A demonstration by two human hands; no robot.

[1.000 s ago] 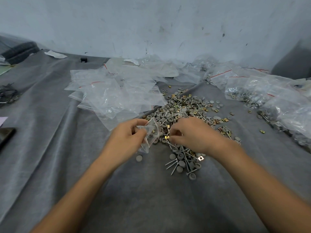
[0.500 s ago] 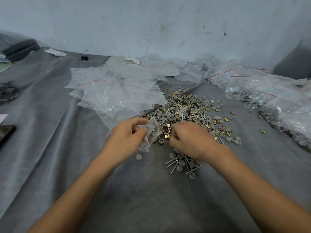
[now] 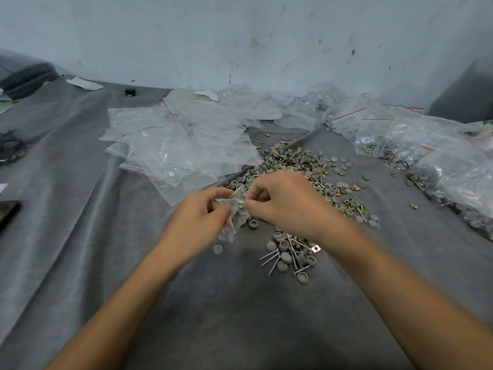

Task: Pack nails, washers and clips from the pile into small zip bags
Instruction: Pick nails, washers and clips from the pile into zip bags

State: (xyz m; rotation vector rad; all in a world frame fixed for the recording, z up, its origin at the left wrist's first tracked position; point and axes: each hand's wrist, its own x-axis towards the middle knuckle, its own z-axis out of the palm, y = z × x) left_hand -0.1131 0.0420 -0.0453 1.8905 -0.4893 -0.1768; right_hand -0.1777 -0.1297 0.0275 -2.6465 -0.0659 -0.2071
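Moved: the right hand [image 3: 285,201] has left the spot in the pile where it was picking and come across to the mouth of the small zip bag [image 3: 234,209]. The left hand [image 3: 198,217] and the bag are almost where they were.
Head view, left hand: the fingers are curled and pinch the bag's near edge between thumb and forefinger, holding it up just off the grey cloth [image 3: 80,236].
Head view, right hand: the fingers are curled, with thumb and forefinger tips brought together at the bag's mouth. I cannot tell whether they pinch a small piece or the bag's lip.
Small zip bag: between the two hands, crumpled and tilted, at the near left edge of the pile [image 3: 301,166]. Its contents are too small to read.
Pile: nails, grey washers and brass clips lie mixed, spread from behind the right hand towards the filled bags [image 3: 426,161]. A small cluster [image 3: 290,255] lies under the right wrist.
Empty bags: a loose stack [image 3: 173,145] lies just beyond the left hand, its near corner close to the held bag.
Risk, missed mouth: the film looks limp and the opening narrow, so a piece let go early likely falls to the cloth beside the stray washer [image 3: 218,249].
Risk, puncture: a nail fed point first could pierce or snag the thin film.
Risk, spill: with only one edge pinched, the bag could tip and shed what is inside.
Risk, scatter: the right forearm hangs low over the cluster and could sweep it apart.
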